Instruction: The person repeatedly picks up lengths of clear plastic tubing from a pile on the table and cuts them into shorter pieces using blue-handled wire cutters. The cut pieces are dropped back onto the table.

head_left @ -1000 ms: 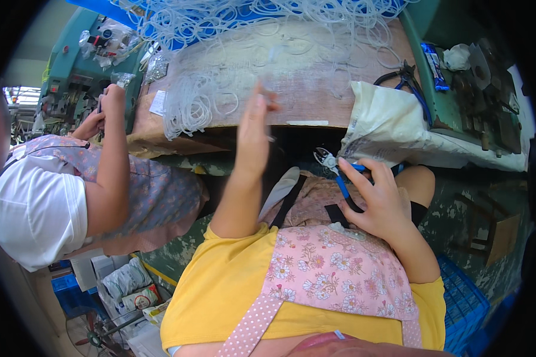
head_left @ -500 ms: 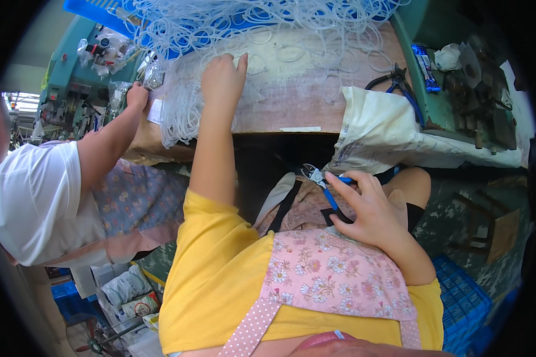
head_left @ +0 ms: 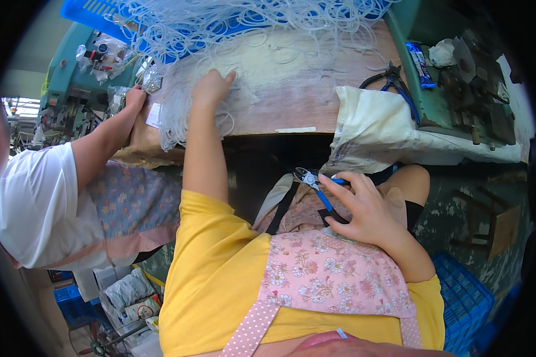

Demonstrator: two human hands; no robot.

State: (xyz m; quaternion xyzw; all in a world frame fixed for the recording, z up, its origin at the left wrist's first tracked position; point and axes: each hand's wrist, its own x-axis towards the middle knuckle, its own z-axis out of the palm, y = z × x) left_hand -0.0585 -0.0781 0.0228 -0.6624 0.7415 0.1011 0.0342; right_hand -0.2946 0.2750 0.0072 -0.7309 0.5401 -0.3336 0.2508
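My left hand is stretched out over the bench, at the right edge of a heap of clear, thin plastic tubing loops. Its thumb stands apart from the fingers, whose tips are partly hidden behind the hand; nothing shows in its grasp. In my lap, above the pink flowered apron, my right hand holds blue-handled cutting pliers. Their metal jaws point up and to the left, spread apart. One handle lies under my fingers and the other by my thumb.
A blue crate piled with tubing loops stands at the bench's far side. Another pair of pliers lies at right beside a white cloth and green machine base. At left, a co-worker's hand rests near small bags.
My left hand has come down and slightly left, nearer to the tubing heap's edge. My right hand keeps the pliers in nearly the same place. The view has shifted a little.
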